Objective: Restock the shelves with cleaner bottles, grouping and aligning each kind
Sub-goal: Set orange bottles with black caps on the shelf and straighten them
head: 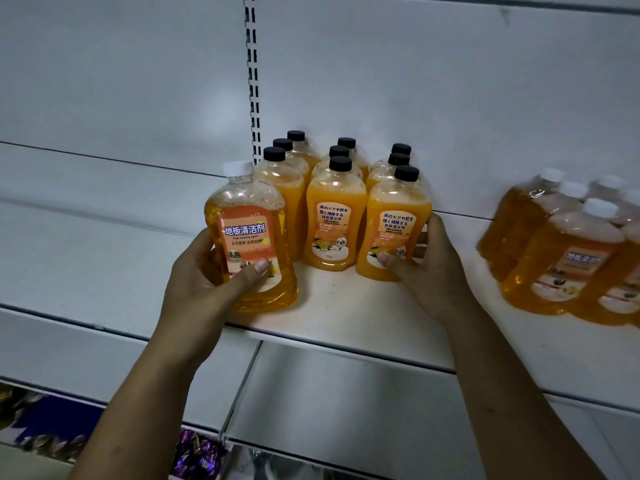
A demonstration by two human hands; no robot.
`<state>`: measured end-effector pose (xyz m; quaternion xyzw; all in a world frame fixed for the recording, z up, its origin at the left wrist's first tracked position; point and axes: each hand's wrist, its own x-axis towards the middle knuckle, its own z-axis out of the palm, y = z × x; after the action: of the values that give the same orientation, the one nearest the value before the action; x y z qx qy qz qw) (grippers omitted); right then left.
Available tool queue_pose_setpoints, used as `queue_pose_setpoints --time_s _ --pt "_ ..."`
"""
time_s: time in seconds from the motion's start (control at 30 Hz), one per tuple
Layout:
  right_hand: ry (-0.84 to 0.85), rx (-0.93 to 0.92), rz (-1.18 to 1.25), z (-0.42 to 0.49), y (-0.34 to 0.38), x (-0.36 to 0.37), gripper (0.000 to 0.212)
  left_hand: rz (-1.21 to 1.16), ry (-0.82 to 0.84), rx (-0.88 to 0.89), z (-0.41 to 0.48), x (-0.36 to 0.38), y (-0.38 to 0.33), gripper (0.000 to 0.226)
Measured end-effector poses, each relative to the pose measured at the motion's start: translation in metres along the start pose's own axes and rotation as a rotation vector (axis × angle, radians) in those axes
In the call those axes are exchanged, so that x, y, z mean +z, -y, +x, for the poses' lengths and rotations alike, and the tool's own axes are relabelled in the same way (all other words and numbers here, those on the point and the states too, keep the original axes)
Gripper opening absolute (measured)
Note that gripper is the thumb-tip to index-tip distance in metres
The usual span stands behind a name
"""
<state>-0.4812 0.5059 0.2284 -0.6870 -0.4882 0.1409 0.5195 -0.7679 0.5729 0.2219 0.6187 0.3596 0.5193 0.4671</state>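
Left of centre, a white-capped floor cleaner bottle: upright, clear amber liquid, orange label facing out, base low over the front of the white shelf. Resting there or lifted, cannot tell. Clasped by the left hand, thumb across the lower label, fingers curled round the left side and behind. Just beside the nearest of the black caps, perhaps touching.

At centre, nine black-capped bottles of cloudy orange cleaner, upright in three columns of three running back to the back panel, front labels forward. Around the front right black-capped bottle, the right hand: thumb pressed on the lower label, fingers curled round its right side and back.

Towards the right edge of the frame, well apart on the same shelf, a close-packed cluster of white-capped bottles, blurred.

Above the black caps, a slotted upright running up the panel. At lower left, beneath the shelf, purple-wrapped sweets.
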Motion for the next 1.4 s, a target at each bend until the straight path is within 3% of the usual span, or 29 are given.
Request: queue_pose_setpoints --time_s 0.47,0.67,0.77,0.87,1.17,1.4 --pt "-0.028 -0.008 -0.028 -0.005 -0.001 0.006 0.070 0.021 0.022 -0.012 -0.010 0.005 -0.002 0.063" --pt "-0.005 0.013 -0.130 -0.014 0.000 -0.007 0.083 0.047 0.060 0.008 -0.014 0.013 -0.003 0.061" --pt "-0.043 0.038 -0.257 -0.032 0.003 -0.029 0.093 0.031 0.101 0.023 -0.019 0.021 -0.004 0.070" --pt "-0.089 0.006 -0.342 -0.064 0.005 -0.055 0.083 0.001 0.163 0.025 -0.028 0.032 -0.007 0.077" --pt "-0.181 0.085 -0.690 -0.182 0.003 -0.149 0.066 -0.120 0.429 0.027 -0.071 0.105 -0.024 0.065" --pt "-0.253 0.182 -0.733 -0.226 -0.022 -0.232 0.079 -0.159 0.558 0.034 -0.112 0.183 -0.049 0.053"
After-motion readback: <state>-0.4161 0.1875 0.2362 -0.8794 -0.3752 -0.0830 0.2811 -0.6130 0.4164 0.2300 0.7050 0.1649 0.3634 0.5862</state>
